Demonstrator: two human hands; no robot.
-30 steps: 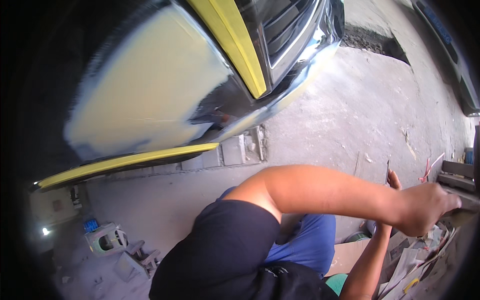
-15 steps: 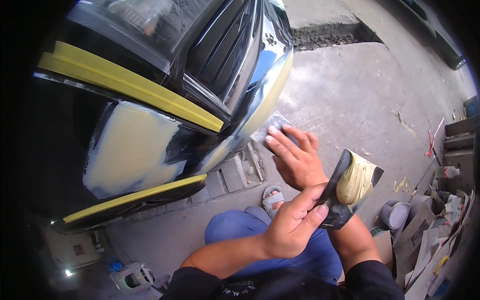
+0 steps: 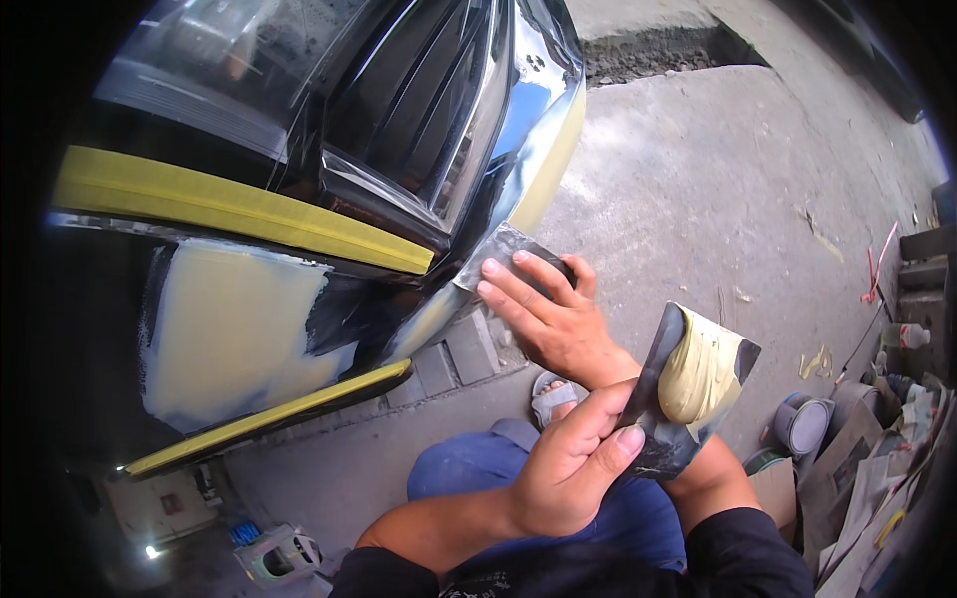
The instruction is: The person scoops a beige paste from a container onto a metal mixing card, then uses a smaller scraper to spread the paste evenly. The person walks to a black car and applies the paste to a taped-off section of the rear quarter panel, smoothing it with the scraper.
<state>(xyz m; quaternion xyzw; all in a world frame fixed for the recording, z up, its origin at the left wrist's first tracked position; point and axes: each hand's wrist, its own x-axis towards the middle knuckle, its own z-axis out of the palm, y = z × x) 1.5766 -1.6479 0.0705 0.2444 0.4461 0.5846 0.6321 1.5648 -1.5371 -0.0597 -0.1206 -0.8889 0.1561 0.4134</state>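
My left hand [image 3: 568,468] grips a dark flat putty board [image 3: 653,424], its thumb on top. A thick mound of pale yellow putty [image 3: 698,374] sits on the board's far half. Beyond it, my right hand [image 3: 558,319] is closed on a thin grey putty spreader [image 3: 498,254], fingers laid along its face. The spreader's left edge lies at the curved corner of a black car's body, seeming to touch it. Smoothed beige filler [image 3: 239,324] covers a patch of the car's black panel [image 3: 344,324]. More filler [image 3: 553,164] runs along the curved edge at the right.
Yellow masking tape [image 3: 249,214] lines the trim above the patch, and another strip [image 3: 279,414] runs below it. Paint cans [image 3: 800,424], a plastic bottle [image 3: 905,336] and cardboard scraps [image 3: 847,518] crowd the right side. A pit [image 3: 668,55] opens in the concrete floor [image 3: 688,189].
My right hand has moved left with the spreader, up to the car's corner. The left hand and putty board have shifted slightly toward me. The car appears a little further left in view.
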